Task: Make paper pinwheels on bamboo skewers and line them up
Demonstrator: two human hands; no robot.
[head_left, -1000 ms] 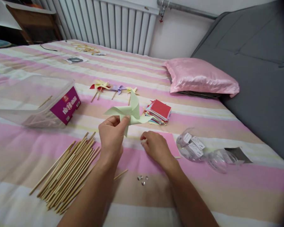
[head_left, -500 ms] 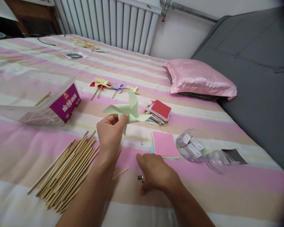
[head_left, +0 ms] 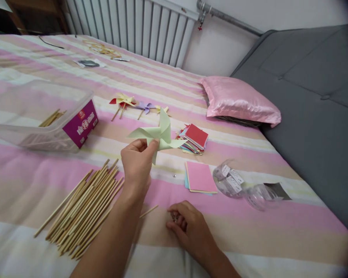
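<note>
My left hand [head_left: 137, 164] is raised above the bed and pinches a light green paper pinwheel [head_left: 159, 135] by its lower blade. Low on the striped bedcover, my right hand [head_left: 188, 227] has its fingers curled down onto a few small metal pins [head_left: 174, 217], which are partly hidden under the fingertips. A loose wooden stick [head_left: 149, 211] lies just left of that hand. A big pile of wooden sticks [head_left: 81, 208] lies further left, beside my left forearm.
A pink paper stack [head_left: 200, 177] and a mixed coloured stack [head_left: 194, 138] lie ahead. Right of them are clear plastic tubs [head_left: 234, 179]. A clear box with purple label [head_left: 46, 116] sits left, finished pinwheels [head_left: 133, 105] behind, a pink pillow [head_left: 237, 101] far right.
My right hand pulled back from beside the pink paper towards me and closed its fingers over the metal pins. The left hand kept the green pinwheel almost still.
</note>
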